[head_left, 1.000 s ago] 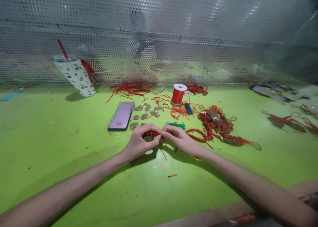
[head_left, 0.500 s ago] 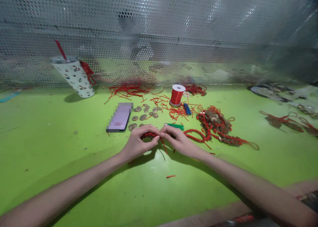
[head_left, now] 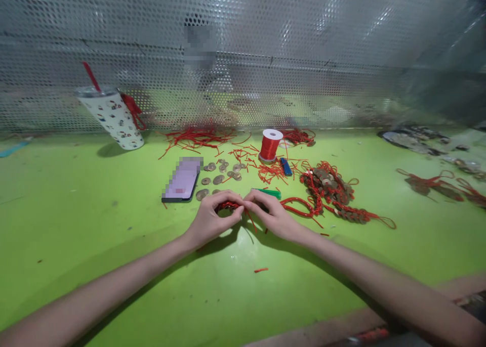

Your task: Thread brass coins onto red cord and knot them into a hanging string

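Left hand (head_left: 210, 219) and right hand (head_left: 271, 215) meeting just in front of green lighter (head_left: 270, 192), fingers pinched on red cord piece (head_left: 230, 205). Left of lighter: phone (head_left: 183, 179), loose coins (head_left: 224, 171). Behind lighter: red thread spool (head_left: 270, 145). Far left: cup (head_left: 114, 117).

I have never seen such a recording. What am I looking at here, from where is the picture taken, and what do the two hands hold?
There is no machine here: a person works with bare hands, and the camera sits on the person's head, looking forward and down. The left hand and the right hand meet over a green table and pinch a small piece of red cord between them. Behind them lie loose coins, a phone, a green lighter, a blue lighter and a spool of red cord. To the right is a heap of coins tied with red cord. A cup with a straw stands far left, before a perforated metal wall.
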Demonstrator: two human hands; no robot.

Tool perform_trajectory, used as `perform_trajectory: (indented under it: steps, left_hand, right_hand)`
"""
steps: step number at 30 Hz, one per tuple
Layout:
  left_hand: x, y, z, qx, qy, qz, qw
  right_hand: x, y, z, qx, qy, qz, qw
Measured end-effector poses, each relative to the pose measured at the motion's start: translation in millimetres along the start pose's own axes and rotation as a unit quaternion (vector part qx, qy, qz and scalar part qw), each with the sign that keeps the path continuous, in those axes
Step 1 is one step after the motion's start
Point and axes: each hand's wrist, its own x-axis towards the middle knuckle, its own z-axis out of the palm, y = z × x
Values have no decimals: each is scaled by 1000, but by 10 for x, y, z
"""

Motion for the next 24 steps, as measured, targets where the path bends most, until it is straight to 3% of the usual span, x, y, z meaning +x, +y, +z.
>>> perform_trajectory:
  steps: [8, 24]
  left_hand:
    - [6, -3, 16, 7, 6, -21, 1000]
    - [-18, -28, 28, 76, 7, 36, 996]
  right_hand:
    - [-16, 29, 1, -2, 31, 26, 999]
    - [-28, 49, 25, 0, 67, 22, 997]
